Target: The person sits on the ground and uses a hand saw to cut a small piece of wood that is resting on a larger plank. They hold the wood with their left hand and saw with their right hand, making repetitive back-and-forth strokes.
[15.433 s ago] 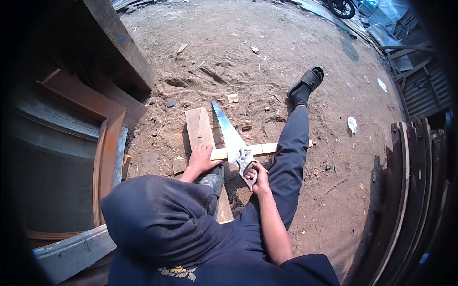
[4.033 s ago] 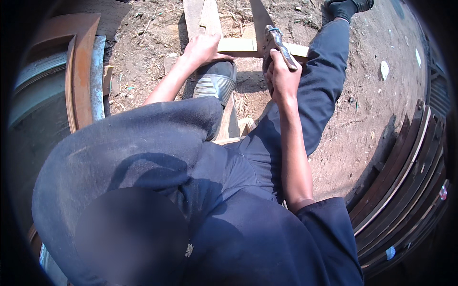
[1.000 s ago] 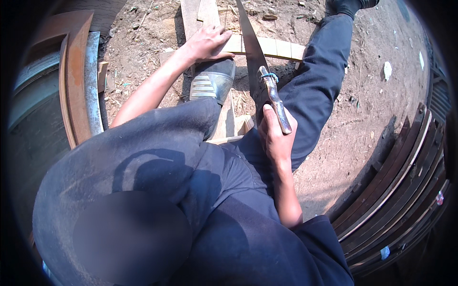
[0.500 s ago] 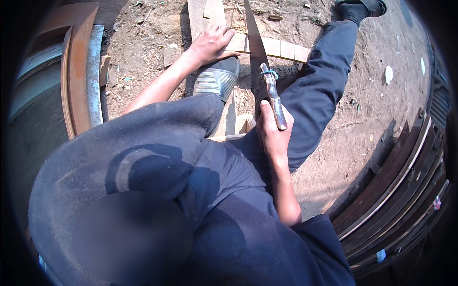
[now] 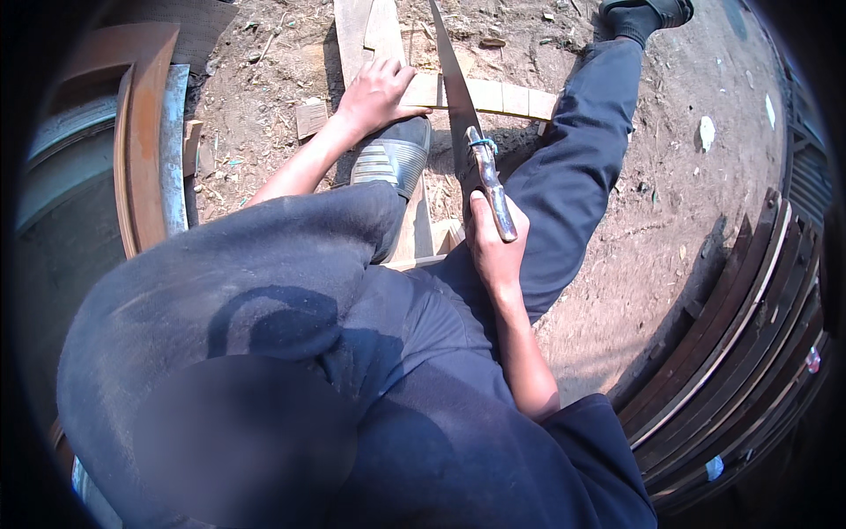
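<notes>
My right hand [image 5: 500, 238] is closed around the worn handle of a handsaw [image 5: 460, 101]; a blue tie is wrapped near the handle's top. The long blade points away from me and crosses a light wooden strip [image 5: 515, 101] marked with cross lines. To the left of the blade, my left hand [image 5: 374, 95] presses on the strip's left part, its fingers bent over the wood and thumb toward the saw. A longer board [image 5: 354, 35] runs beneath, away from me. My sandalled left foot [image 5: 392, 154] rests on the wood just below my left hand.
Brown wooden frames [image 5: 145, 132] stand at the left. Several dark curved-looking boards [image 5: 723, 353] lie stacked at the lower right. A small wood block [image 5: 310, 117] sits left of my hand. My right leg [image 5: 577, 167] stretches out over dirt ground with scattered chips.
The whole view has shifted slightly. My right hand and the saw have moved a little forward against the strip, while my left hand stays in place on the wood.
</notes>
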### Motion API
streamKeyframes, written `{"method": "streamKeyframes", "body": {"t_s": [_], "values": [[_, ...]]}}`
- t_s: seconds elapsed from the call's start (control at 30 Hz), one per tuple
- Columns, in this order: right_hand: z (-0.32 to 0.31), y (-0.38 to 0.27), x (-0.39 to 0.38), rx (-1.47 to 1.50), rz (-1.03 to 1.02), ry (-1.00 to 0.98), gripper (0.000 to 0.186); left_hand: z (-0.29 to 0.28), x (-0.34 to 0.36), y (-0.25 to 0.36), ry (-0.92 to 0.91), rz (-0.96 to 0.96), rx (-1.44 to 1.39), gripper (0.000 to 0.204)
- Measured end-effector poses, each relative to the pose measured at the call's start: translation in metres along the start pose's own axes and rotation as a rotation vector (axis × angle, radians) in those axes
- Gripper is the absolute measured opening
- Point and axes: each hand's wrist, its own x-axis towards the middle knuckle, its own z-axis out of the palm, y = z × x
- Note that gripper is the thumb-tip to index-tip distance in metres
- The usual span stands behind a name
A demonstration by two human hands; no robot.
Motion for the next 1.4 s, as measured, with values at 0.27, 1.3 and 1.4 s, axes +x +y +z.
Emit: {"method": "streamKeyframes", "body": {"t_s": [0.27,1.3,1.4], "values": [[-0.007,0.009,0.002,0.013,-0.064,0.049,0.022,-0.055,0.011,0.005,0.199,-0.18,-0.614,0.037],[0.002,0.036,0.042,0.007,-0.281,0.185,0.026,-0.413,0.038,0.13,-0.815,0.89,-0.508,0.039],[0.002,0.034,0.041,0.006,-0.275,0.174,0.027,-0.414,0.034,0.128,-0.81,0.881,-0.519,0.038]]}}
